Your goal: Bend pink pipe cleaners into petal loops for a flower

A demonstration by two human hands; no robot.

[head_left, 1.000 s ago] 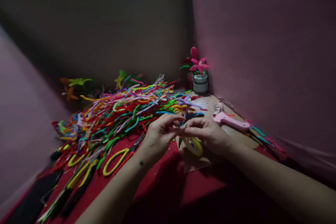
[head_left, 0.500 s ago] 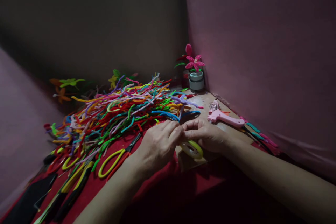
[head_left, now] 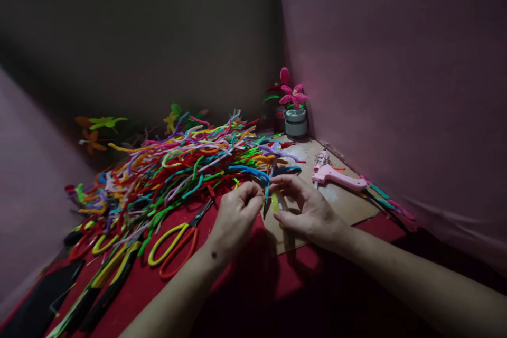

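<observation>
A pipe-cleaner flower with purple petals [head_left: 274, 150] and blue leaves [head_left: 253, 171] stands between my hands, its thin stem pointing down. My left hand [head_left: 240, 211] is closed, thumb and forefinger pinched at the stem; the exact grip is partly hidden. In my right hand [head_left: 311, 208] is a narrow yellow roll of tape [head_left: 275, 203], seen almost edge-on close beside the stem. The right forefinger reaches toward the stem above the roll, while the thumb lies along the roll's lower side.
A heap of coloured pipe cleaners [head_left: 178, 163] spreads at left. Scissors [head_left: 174, 248] and yellow-black pliers [head_left: 113, 274] lie on the red cloth [head_left: 237, 296]. A pink glue gun [head_left: 340, 177] rests on the board [head_left: 348, 208], with a potted pink flower [head_left: 295, 96] behind.
The tape roll has turned from showing its flat side to nearly edge-on, and my right fingers have shifted round it. My hands have drawn slightly apart, uncovering the stem.
</observation>
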